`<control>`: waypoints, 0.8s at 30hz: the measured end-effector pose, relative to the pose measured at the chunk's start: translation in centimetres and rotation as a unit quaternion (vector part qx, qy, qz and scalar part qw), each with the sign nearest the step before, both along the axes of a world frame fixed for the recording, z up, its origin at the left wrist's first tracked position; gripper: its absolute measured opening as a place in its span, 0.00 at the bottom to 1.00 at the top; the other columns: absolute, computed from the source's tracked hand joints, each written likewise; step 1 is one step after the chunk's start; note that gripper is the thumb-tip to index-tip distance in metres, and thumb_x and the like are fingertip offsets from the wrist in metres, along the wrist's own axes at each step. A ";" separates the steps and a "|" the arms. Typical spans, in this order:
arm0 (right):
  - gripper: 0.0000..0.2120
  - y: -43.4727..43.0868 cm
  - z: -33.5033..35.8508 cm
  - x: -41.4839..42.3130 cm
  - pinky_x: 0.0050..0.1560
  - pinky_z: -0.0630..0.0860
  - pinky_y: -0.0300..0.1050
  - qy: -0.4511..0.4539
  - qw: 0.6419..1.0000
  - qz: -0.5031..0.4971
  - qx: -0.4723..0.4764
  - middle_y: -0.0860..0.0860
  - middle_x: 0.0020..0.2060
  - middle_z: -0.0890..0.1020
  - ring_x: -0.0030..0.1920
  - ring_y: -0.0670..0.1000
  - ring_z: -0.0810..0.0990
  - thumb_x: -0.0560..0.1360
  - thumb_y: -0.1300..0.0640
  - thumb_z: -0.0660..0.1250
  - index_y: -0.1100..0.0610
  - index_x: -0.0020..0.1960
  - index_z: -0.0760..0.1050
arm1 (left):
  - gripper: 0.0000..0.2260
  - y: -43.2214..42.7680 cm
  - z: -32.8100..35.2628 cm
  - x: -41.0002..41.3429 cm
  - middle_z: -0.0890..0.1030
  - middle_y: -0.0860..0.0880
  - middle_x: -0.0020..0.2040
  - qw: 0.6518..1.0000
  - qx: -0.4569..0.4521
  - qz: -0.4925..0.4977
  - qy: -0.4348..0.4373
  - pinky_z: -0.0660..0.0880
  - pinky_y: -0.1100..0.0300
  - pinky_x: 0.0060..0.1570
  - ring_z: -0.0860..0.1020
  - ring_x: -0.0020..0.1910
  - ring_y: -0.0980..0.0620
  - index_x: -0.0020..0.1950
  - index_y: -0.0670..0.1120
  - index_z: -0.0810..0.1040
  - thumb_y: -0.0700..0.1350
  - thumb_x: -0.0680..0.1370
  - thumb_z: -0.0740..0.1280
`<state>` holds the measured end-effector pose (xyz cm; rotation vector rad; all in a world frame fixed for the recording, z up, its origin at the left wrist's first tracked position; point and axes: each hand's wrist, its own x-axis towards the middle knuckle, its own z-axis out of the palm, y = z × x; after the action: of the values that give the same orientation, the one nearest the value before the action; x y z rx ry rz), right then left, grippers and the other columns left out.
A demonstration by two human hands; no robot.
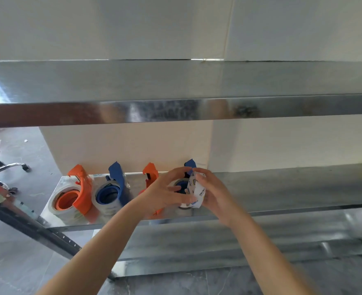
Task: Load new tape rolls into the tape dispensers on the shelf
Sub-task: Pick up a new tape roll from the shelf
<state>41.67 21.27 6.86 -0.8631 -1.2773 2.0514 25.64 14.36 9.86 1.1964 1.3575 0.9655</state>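
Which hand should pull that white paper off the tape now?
Probably the right hand: it is already pinching the white printed paper label. The left hand steadies the blue plastic tape dispenser on the shiny metal shelf.

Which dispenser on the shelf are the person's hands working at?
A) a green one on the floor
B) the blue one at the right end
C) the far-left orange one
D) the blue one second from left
B: both the left hand and right hand close around the rightmost blue tape dispenser, the right one pinching a white printed label.
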 end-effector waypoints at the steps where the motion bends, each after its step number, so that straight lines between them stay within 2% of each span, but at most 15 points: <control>1: 0.22 -0.3 0.4 0.7 0.51 0.79 0.55 -0.002 1.000 -0.007 0.011 0.61 0.58 0.80 0.57 0.61 0.80 0.72 0.48 0.68 0.55 0.63 0.73 | 0.26 -0.1 0.1 0.9 0.78 0.55 0.60 1.000 0.015 -0.006 -0.001 0.75 0.54 0.62 0.77 0.60 0.53 0.64 0.56 0.73 0.39 0.70 0.75; 4: 0.23 -1.2 1.6 3.1 0.48 0.79 0.54 -0.027 0.998 -0.039 0.038 0.60 0.58 0.80 0.54 0.58 0.81 0.71 0.45 0.68 0.55 0.61 0.74 | 0.26 -0.2 0.4 3.5 0.79 0.51 0.61 0.999 0.014 -0.004 -0.050 0.79 0.49 0.55 0.80 0.57 0.50 0.64 0.54 0.74 0.39 0.69 0.76; 7: 0.25 -1.9 2.5 6.3 0.51 0.79 0.58 -0.045 0.996 -0.059 0.048 0.59 0.57 0.81 0.56 0.60 0.82 0.71 0.44 0.68 0.56 0.62 0.73 | 0.26 -0.3 0.9 6.6 0.78 0.50 0.61 0.997 0.009 -0.007 -0.075 0.80 0.56 0.47 0.82 0.53 0.51 0.64 0.53 0.75 0.37 0.69 0.75; 10: 0.23 -2.7 3.4 9.6 0.51 0.80 0.56 -0.050 0.995 -0.070 0.056 0.58 0.57 0.81 0.55 0.59 0.82 0.74 0.44 0.68 0.57 0.63 0.72 | 0.27 -0.5 1.5 9.8 0.78 0.52 0.62 0.997 0.007 -0.012 -0.082 0.80 0.53 0.50 0.80 0.57 0.50 0.64 0.53 0.75 0.37 0.69 0.76; 14: 0.19 -3.8 4.8 14.0 0.44 0.79 0.50 -0.066 0.989 -0.111 0.068 0.56 0.52 0.81 0.49 0.54 0.82 0.76 0.47 0.66 0.56 0.62 0.71 | 0.30 -1.2 2.4 14.3 0.78 0.53 0.61 0.997 0.024 -0.012 -0.066 0.80 0.55 0.51 0.79 0.59 0.52 0.63 0.57 0.73 0.40 0.66 0.78; 15: 0.19 -4.0 5.3 15.0 0.43 0.79 0.49 -0.074 0.987 -0.127 0.071 0.55 0.52 0.81 0.49 0.55 0.82 0.76 0.47 0.67 0.56 0.61 0.69 | 0.29 -1.5 2.8 15.5 0.78 0.52 0.60 0.997 0.030 -0.004 -0.069 0.80 0.55 0.51 0.79 0.57 0.52 0.62 0.55 0.73 0.39 0.66 0.78; 17: 0.21 -4.6 6.1 17.1 0.41 0.79 0.48 -0.091 0.980 -0.154 0.092 0.57 0.53 0.80 0.50 0.55 0.83 0.74 0.45 0.68 0.57 0.59 0.68 | 0.21 -2.0 3.5 17.6 0.80 0.49 0.58 0.996 0.046 0.001 -0.078 0.80 0.55 0.48 0.81 0.55 0.50 0.57 0.46 0.75 0.36 0.68 0.76; 19: 0.21 -5.1 6.9 19.0 0.43 0.81 0.48 -0.108 0.973 -0.161 0.124 0.58 0.53 0.81 0.51 0.55 0.83 0.73 0.43 0.68 0.58 0.56 0.71 | 0.11 -2.3 4.1 19.6 0.82 0.48 0.56 0.994 0.066 -0.018 -0.086 0.80 0.52 0.50 0.82 0.53 0.46 0.48 0.37 0.76 0.34 0.70 0.74; 20: 0.22 -5.5 7.3 20.0 0.47 0.81 0.50 -0.115 0.971 -0.158 0.140 0.57 0.53 0.82 0.52 0.55 0.83 0.73 0.41 0.68 0.58 0.55 0.73 | 0.08 -2.4 4.3 20.6 0.83 0.50 0.56 0.993 0.072 -0.023 -0.096 0.80 0.50 0.52 0.82 0.53 0.44 0.45 0.34 0.76 0.34 0.70 0.73; 22: 0.23 -6.2 7.9 22.0 0.56 0.79 0.54 -0.122 0.966 -0.155 0.166 0.55 0.52 0.84 0.54 0.56 0.82 0.71 0.37 0.67 0.55 0.54 0.78 | 0.09 -2.3 4.7 22.4 0.83 0.58 0.54 0.990 0.075 -0.023 -0.118 0.79 0.49 0.54 0.82 0.51 0.45 0.44 0.30 0.76 0.34 0.71 0.73; 24: 0.21 -6.8 8.5 24.0 0.58 0.76 0.52 -0.120 0.958 -0.186 0.183 0.53 0.52 0.84 0.56 0.55 0.81 0.69 0.38 0.68 0.52 0.52 0.80 | 0.10 -1.9 5.0 24.1 0.83 0.60 0.54 0.988 0.088 -0.017 -0.123 0.80 0.57 0.51 0.83 0.49 0.51 0.45 0.28 0.75 0.33 0.71 0.72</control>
<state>65.65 14.44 15.31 -1.1001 -1.4344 1.3952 49.71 12.46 14.83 1.1832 1.0714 1.1855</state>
